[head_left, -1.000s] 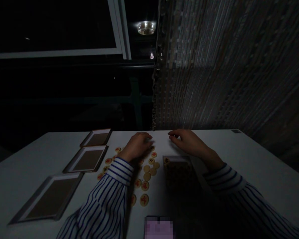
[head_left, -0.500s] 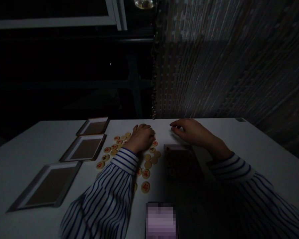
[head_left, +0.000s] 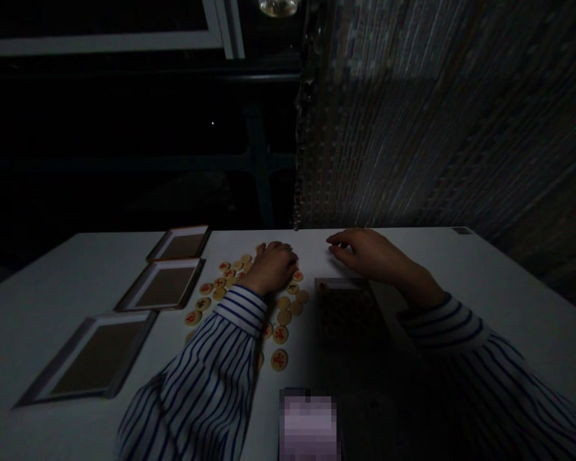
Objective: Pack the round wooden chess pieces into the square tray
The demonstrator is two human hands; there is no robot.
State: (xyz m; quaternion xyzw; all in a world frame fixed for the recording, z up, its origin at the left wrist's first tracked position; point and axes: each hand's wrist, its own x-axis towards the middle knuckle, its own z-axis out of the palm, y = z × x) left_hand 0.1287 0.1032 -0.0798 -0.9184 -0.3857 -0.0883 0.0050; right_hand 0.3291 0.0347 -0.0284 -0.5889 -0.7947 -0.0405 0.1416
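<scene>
Round wooden Chinese chess pieces, with red or black characters or plain backs up, lie scattered on the white table. My left hand is palm down among the far pieces, its fingers curled together; whatever is under them is hidden. One pale piece shows just beyond its fingers. My right hand hovers behind a dark box, thumb and fingers apart with nothing between them. The box holds several round pieces, dim in shadow.
Three shallow trays stand in a row at the left: a near one, a middle one and a far one. A phone with a blurred screen lies at the near edge. A bead curtain hangs behind the table.
The fingers of my left hand have drawn in a little, uncovering a piece at the far side. My right hand has stayed nearly still.
</scene>
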